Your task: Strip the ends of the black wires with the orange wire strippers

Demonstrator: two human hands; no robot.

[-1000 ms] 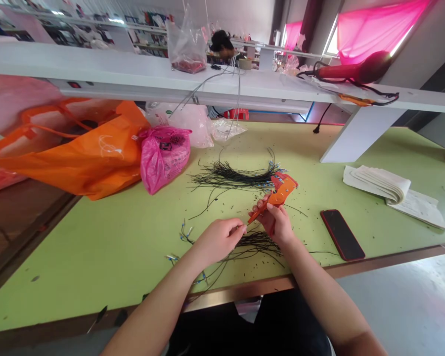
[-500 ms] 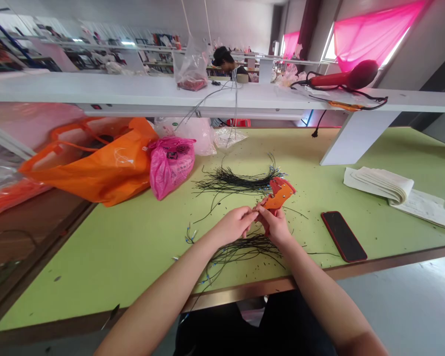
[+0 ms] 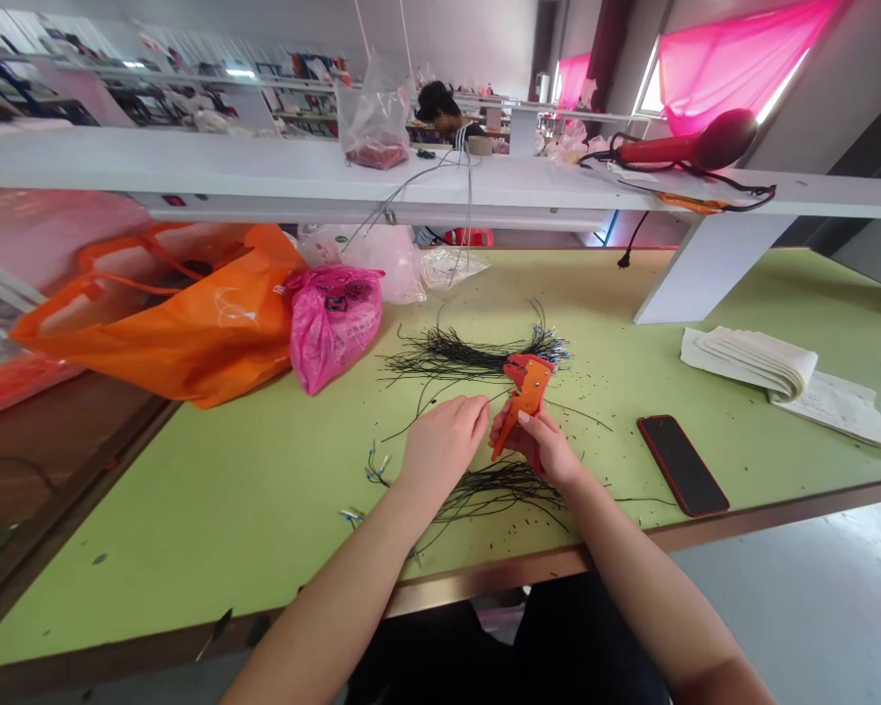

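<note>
My right hand [image 3: 547, 446] is wrapped round the handles of an orange and red wire stripper [image 3: 530, 387], whose head points up and away from me. To its left, my left hand [image 3: 447, 439] is closed with its back upward. A thin black wire [image 3: 497, 396] runs from its fingertips towards the stripper; most of that wire is hidden by the hand. Beyond the tool lies a bundle of black wires [image 3: 459, 354] with blue-and-silver terminals [image 3: 556, 345] at the right end. A second bundle of black wires [image 3: 499, 494] lies under my wrists.
A phone [image 3: 682, 465] and folded papers [image 3: 753, 362] lie at the right. An orange bag [image 3: 212, 338] and a pink plastic bag [image 3: 338, 328] stand at the left. A white shelf [image 3: 264, 176] spans the back, carrying a red heat gun or dryer [image 3: 661, 150]. Another person sits beyond.
The stripper has turned more upright, its head swinging left. My left hand has drawn slightly left, apart from my right hand, and rolled so its back faces up.
</note>
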